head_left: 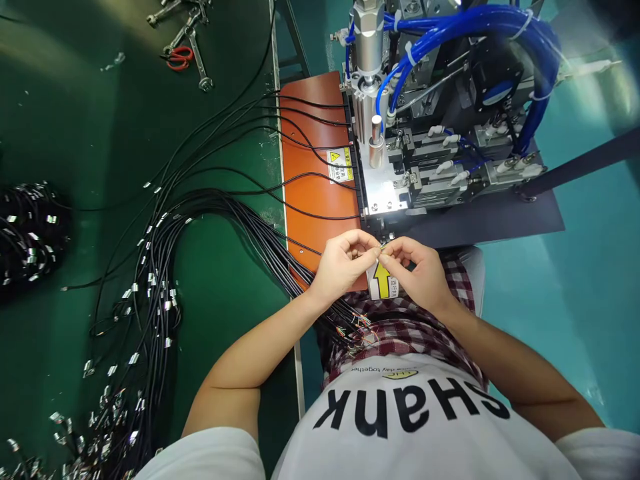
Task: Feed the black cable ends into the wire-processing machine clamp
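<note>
My left hand (343,263) and my right hand (417,267) meet in front of the machine, fingers pinched together on the thin wire ends of a cable (383,247) between them. The cable end is tiny and mostly hidden by my fingertips. A bundle of black cables (235,223) runs from the green table across my lap, its coloured wire ends (350,327) lying under my left wrist. My hands hover over an orange plate (310,160) and a yellow arrow label (383,280).
A machine with a metal cylinder (369,40) and blue air hoses (480,27) stands just beyond my hands. Wrenches and red-handled pliers (183,53) lie at the far left. More black cables with metal clips (30,233) pile at the left edge.
</note>
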Motion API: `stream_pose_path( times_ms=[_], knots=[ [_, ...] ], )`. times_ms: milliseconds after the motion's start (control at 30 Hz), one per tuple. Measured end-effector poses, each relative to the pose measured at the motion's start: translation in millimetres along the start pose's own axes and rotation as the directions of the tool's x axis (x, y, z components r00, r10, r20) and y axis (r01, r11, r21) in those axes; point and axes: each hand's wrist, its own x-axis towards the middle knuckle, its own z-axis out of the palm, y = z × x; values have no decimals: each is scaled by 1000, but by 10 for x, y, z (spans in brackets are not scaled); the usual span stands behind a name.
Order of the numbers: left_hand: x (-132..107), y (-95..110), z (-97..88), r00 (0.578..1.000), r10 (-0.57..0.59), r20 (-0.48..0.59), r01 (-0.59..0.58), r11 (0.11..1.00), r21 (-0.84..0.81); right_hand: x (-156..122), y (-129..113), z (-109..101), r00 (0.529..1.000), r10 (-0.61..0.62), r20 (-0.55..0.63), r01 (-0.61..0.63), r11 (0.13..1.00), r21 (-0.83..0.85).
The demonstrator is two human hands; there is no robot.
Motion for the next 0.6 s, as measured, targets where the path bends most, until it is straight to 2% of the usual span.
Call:
stream_pose_path(
  times_ms=[367, 500, 600],
  knots=[
    [-29, -94, 27, 986, 165, -19, -160, 975, 154, -4, -16, 6, 1000, -9, -6, 9, 1000, -6],
    [-54, -85, 35, 983, 182, -34, -172, 968, 184, -1, -43, 21, 1000, -19, -13, 19, 1000, -11],
    [-62, -66, 42, 987, 152, -60, -142, 979, 145, 4, -56, 36, 999, -27, -23, 27, 1000, -15]
  ],
)
